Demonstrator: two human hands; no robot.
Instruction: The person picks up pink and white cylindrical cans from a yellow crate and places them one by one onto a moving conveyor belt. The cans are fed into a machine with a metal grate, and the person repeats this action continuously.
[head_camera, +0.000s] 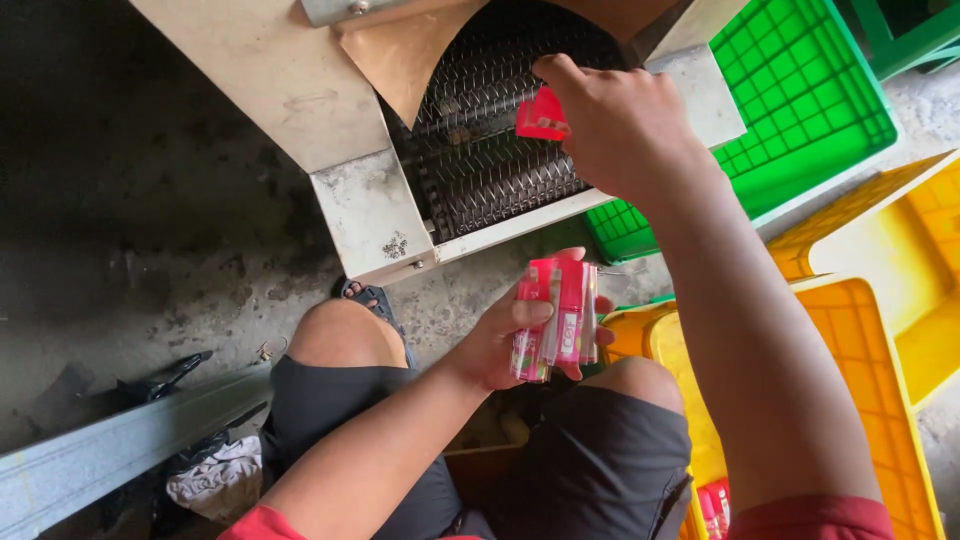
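Metal machine (300, 90) with wire-mesh conveyor belt (490, 150), largest. Green crate (800, 90) beside it. Left hand (505, 340) grips bundle of slim pink tubes (558, 318) above knees. Right hand (610, 120) pinches one red-pink tube (540, 115) over the belt.

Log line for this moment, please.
left hand: holds pink packs above lap | right hand: pinches red pack at mesh conveyor | green crate, yellow crates alongside

Green crate (800, 90), yellow crates (880, 330), grey metal rail (120, 445) on concrete floor (130, 230)
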